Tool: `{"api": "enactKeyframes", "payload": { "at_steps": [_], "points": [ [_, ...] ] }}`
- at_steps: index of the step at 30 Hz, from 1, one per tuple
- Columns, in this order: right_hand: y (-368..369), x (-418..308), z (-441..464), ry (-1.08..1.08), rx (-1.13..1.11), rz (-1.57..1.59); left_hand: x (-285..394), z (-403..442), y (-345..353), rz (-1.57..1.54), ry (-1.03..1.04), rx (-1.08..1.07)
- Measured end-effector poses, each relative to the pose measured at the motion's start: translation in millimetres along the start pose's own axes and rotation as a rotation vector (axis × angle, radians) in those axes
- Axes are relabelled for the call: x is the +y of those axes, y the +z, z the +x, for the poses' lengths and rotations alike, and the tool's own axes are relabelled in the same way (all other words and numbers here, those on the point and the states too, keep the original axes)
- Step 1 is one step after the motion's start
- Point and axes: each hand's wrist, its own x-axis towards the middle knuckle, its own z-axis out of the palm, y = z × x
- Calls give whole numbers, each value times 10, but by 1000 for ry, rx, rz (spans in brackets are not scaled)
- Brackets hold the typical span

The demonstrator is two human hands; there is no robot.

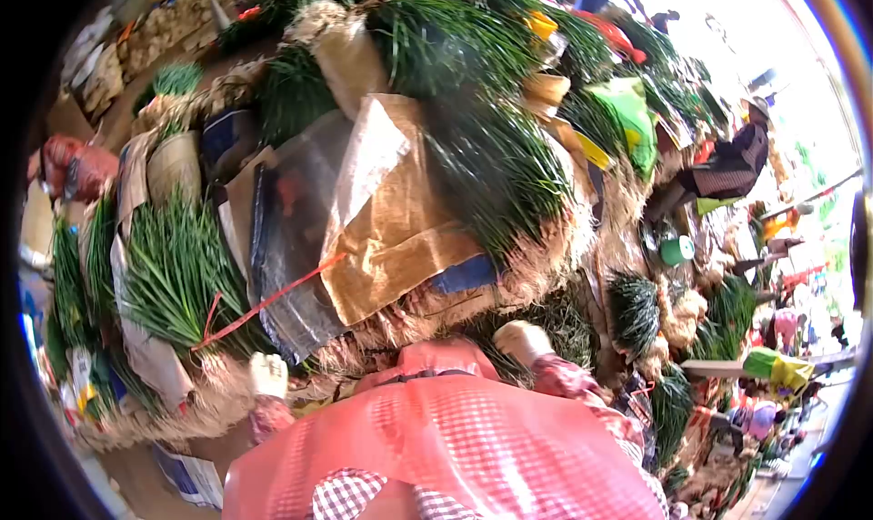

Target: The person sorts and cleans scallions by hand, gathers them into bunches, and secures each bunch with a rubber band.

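Note:
A bundle of spring onions [177,270] lies at the left, its pale roots toward me, with a red tie [273,302] running from it up to the brown sheet. My left hand [268,374] is just right of those roots, fingers curled closed; what they hold, if anything, is hidden. Wide sheets of brown sacking [400,220] and clear plastic [305,220] lie over the big pile of spring onions [500,165] before me. At the pile's front edge, beside darker loose greens [564,329], is my right hand [525,341]. Its fingers are hidden and blurred.
My red apron [436,447] fills the lower middle. Smaller spring onion bundles [634,311] lie at the right, near a green and white container [677,251]. Another person [732,161] is farther off at the upper right. A bright green bag [627,120] rests on the pile.

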Motion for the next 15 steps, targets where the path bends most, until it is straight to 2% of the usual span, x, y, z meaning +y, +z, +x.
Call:
{"api": "enactKeyframes", "payload": {
  "at_steps": [1,3,5,7,8,10,11,13,15],
  "points": [
    [-257,207,-177,123,106,161,-295,-344,367,102,-68,-46],
    [-631,688,78,174,427,-28,-798,-568,1061,220,-219,-81],
    [-1000,1127,672,153,662,-139,-1192,-918,1840,475,-198,-322],
    [-1485,964,1200,99,1000,-133,-1540,-989,2464,777,-206,-534],
    [-1695,800,1412,19,966,-2,-1713,-1080,2819,876,-170,-590],
    [-1884,573,1966,35,678,-102,-2026,-1284,3446,1007,-112,-738],
    [-1820,523,2218,119,424,-329,-2181,-1351,3666,1036,-90,-835],
    [-1654,379,2182,-17,362,-285,-2603,-1250,3889,1066,-25,-1007],
    [-1756,290,1884,-106,335,-3,-2901,-1329,4108,1249,43,-1069]
  ]
}}
